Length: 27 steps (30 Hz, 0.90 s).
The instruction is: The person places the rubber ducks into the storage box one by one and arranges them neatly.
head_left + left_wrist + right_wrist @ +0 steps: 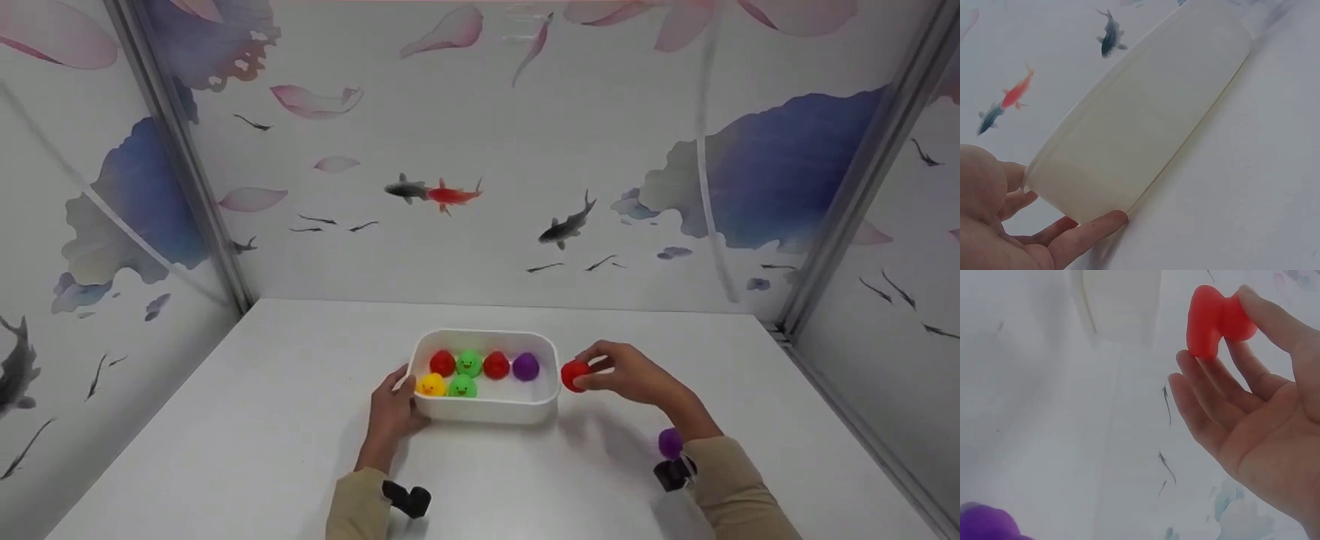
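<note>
My left hand [391, 409] grips the left end of a white plastic bin [487, 409], with the thumb at the rim and the fingers low on its wall. Inside the bin sit two red toy ducks, one of them the red duck [496, 365], two green ducks, a yellow duck [431, 385] and a purple duck [526, 367]. Just beyond the bin's right rim, my right hand [634, 373] pinches another red rubber duck [575, 375] between thumb and fingers. In the right wrist view this red duck [1206, 322] is held up by its head and body.
Partly behind my right wrist, a purple duck [670, 443] lies on the white table [247, 427]. White panels [487, 255] printed with fish and petals enclose the table at the back and both sides, joined by metal posts [191, 165].
</note>
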Tool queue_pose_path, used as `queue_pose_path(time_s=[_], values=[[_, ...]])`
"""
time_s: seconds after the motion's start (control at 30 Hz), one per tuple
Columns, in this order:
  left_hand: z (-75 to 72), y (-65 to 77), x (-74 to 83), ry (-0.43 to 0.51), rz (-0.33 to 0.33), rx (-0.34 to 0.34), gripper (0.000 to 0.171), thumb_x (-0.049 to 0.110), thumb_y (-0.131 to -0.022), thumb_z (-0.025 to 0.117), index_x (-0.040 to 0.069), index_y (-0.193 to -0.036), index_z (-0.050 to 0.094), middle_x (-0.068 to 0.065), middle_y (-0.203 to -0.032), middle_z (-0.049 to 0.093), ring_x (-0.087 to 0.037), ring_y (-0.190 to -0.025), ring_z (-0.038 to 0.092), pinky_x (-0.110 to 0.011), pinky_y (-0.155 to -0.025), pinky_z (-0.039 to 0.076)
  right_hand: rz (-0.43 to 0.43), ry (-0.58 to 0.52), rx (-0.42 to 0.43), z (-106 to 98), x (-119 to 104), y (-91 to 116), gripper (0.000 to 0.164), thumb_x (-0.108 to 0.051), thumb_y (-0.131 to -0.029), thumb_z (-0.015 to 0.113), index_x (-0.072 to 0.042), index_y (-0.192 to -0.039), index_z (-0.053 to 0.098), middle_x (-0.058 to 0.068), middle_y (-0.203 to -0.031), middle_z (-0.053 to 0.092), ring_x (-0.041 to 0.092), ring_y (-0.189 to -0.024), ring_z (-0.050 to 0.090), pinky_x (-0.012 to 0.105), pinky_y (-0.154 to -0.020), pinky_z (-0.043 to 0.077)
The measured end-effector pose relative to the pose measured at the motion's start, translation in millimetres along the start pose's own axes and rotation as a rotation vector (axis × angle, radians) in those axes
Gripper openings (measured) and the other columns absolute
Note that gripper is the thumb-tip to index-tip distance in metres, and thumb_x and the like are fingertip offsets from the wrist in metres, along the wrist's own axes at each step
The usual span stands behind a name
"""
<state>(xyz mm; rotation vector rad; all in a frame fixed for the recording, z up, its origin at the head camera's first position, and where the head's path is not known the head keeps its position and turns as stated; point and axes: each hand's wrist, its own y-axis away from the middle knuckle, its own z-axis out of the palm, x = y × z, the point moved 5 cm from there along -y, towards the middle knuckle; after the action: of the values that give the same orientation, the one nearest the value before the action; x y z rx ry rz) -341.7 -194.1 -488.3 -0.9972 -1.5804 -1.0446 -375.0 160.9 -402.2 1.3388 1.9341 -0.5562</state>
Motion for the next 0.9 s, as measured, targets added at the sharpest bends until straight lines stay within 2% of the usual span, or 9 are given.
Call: queue_pose_path(time_s=[0.13,0.27,0.6,0.9], values=[[0.0,1.1,0.2,-0.003,0.002,0.013,0.051,0.029,-0.107,0.044,0.011,-0.154,0.038,-0.026,-0.152,0.045,-0.039,-0.129,0.055,-0.049,-0.088,0.061,0.011,-0.006,-0.01,7.0,-10.3,-11.2,0.038,-0.028,-0.087,0.078,-0.009,-0.117,0.065,0.013,-0.125,0.066,0.03,-0.116,0.064,0.044,-0.095,0.059],[1.0,3.8,-0.4,-0.046,0.026,0.03,0.05,0.028,-0.108,0.044,0.009,-0.154,0.038,-0.027,-0.152,0.045,-0.04,-0.13,0.055,-0.049,-0.088,0.061,0.023,-0.016,-0.02,15.3,-20.0,-21.7,0.039,-0.028,-0.087,0.078,-0.009,-0.118,0.064,0.014,-0.126,0.065,0.029,-0.116,0.064,0.045,-0.096,0.059],[-1.0,2.9,0.3,-0.039,0.002,0.032,0.05,0.029,-0.108,0.044,0.011,-0.154,0.038,-0.025,-0.152,0.046,-0.038,-0.129,0.056,-0.048,-0.089,0.06,0.015,0.014,-0.041,38.2,-41.5,-45.0,0.035,-0.02,-0.089,0.076,-0.008,-0.119,0.064,0.012,-0.123,0.066,0.026,-0.109,0.066,0.043,-0.096,0.06],[-1.3,0.7,1.3,-0.062,0.021,0.038,0.051,0.029,-0.107,0.045,0.009,-0.153,0.039,-0.026,-0.151,0.047,-0.038,-0.13,0.056,-0.049,-0.091,0.06,0.019,-0.001,-0.009,59.7,-51.7,-61.6,0.031,-0.015,-0.089,0.076,-0.006,-0.118,0.068,0.012,-0.122,0.067,0.025,-0.107,0.068,0.04,-0.094,0.06]])
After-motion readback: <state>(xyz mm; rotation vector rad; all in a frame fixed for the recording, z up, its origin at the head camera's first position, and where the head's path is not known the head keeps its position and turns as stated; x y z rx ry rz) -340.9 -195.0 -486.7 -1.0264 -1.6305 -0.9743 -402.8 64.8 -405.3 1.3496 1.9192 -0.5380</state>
